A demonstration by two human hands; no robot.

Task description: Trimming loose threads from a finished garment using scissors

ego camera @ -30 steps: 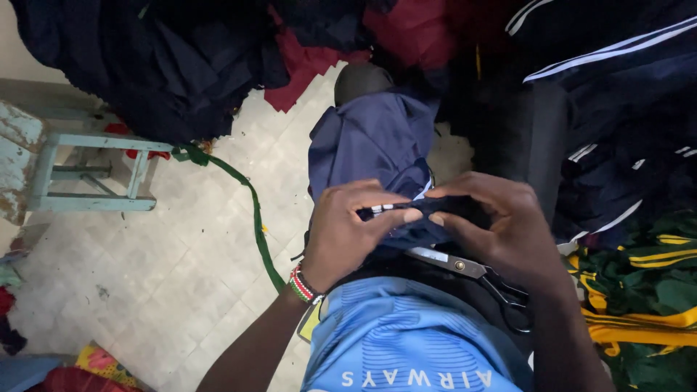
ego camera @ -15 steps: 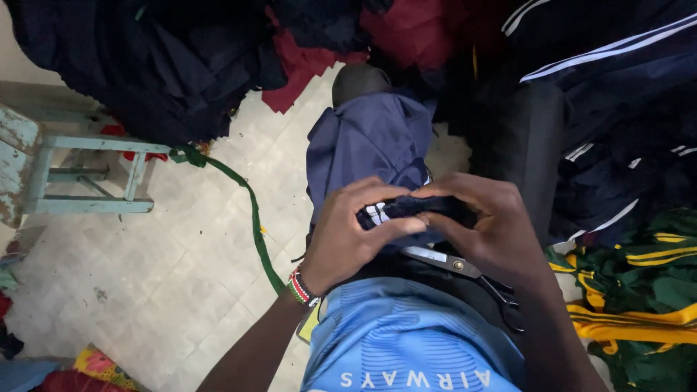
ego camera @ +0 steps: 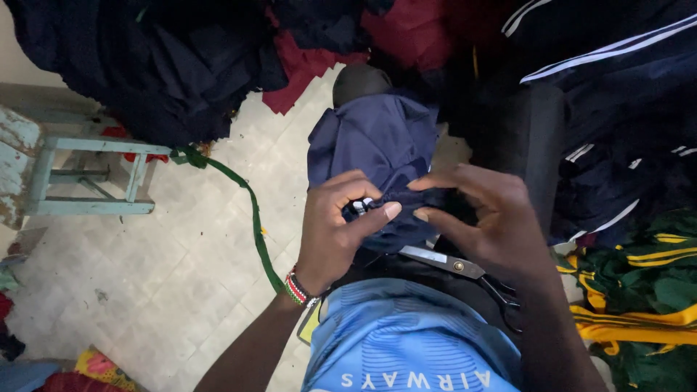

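Observation:
My left hand (ego camera: 337, 229) and my right hand (ego camera: 483, 214) meet over a navy blue garment (ego camera: 381, 141) draped on my knee. Both pinch a folded dark edge of that cloth, where a bit of white trim (ego camera: 365, 205) shows between my left fingers. My left wrist wears a beaded bracelet (ego camera: 295, 287). Black-handled scissors (ego camera: 465, 274) lie on my lap just below my right hand, partly hidden by it.
Dark and maroon clothes (ego camera: 181, 65) are piled at the back, and striped navy garments (ego camera: 617, 109) at right. Green and yellow clothes (ego camera: 646, 290) lie at lower right. A pale green wooden stool (ego camera: 87, 178) stands at left on the tiled floor (ego camera: 145, 276). A green fabric strip (ego camera: 250, 210) trails across the tiles.
My hands have drawn closer together and bunched the dark cloth. The white-trimmed strip that lay stretched between them is now mostly folded inside my left fingers.

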